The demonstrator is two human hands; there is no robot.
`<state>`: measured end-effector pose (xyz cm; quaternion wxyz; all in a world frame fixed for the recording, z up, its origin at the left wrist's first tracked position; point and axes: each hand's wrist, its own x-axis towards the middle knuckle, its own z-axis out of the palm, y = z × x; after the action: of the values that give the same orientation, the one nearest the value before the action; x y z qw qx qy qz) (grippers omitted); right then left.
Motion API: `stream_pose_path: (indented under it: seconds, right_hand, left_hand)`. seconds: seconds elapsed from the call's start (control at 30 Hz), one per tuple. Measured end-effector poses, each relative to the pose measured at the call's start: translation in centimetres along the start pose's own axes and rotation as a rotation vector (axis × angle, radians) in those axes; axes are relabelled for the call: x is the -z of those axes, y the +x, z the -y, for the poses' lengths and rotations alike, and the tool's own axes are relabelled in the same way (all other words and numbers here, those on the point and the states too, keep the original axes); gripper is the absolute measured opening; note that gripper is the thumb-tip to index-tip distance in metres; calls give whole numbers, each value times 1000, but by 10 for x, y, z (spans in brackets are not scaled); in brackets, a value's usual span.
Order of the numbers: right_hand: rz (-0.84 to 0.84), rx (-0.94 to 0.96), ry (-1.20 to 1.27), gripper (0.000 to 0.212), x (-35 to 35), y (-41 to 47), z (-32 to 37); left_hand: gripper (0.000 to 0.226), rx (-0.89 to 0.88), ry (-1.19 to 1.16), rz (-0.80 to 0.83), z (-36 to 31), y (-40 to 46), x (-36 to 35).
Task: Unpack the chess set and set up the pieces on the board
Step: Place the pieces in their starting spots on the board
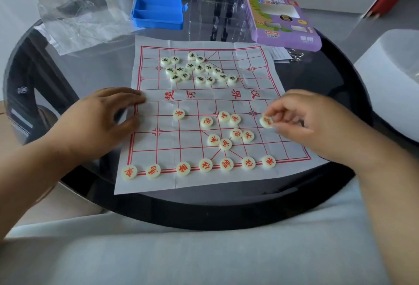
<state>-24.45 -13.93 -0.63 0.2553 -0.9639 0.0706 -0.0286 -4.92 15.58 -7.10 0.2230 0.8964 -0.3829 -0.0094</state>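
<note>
Right hand (301,117) pinches 1 red-marked piece (266,122) in its fingers (above the board (226,107)); left hand (106,117) rests open, fingers pressing the board's edge.

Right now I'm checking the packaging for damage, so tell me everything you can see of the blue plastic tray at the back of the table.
The blue plastic tray is a shallow rectangular box, open on top, with inner walls dividing it into long parallel compartments that look empty. A small tab sticks out on its right side. It sits flat on the dark glass round table, beyond the paper chess board, beside crumpled clear plastic wrap on its left. No hand touches it.
</note>
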Motion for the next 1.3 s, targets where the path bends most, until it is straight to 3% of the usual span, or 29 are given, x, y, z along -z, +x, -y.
stream_pose_path:
  seconds: [0.2,0.43,0.67,0.83,1.0,1.3]
  right_hand:
    - [3,-87,58,20,-8,-44,-25]
    - [-19,-92,-26,25,-9,-51,-28]
    - [20,-123,-86,22,-11,-49,-27]
    - [-6,-134,-113,32,-7,-46,-24]
    - [-73,32,-75,28,-1,-8,22]
    - [119,184,-128,35,-57,90,74]
  left_hand:
    - [51,-1,-16,16,4,1,0]
    - [32,-37,-10,9,3,0,1]
    - [55,-9,-6,11,2,0,0]
    - [42,-9,2,-16,0,-2,1]
    - [40,2,25,-23,-2,-2,1]
    - [40,18,-9,-29,-3,-1,2]
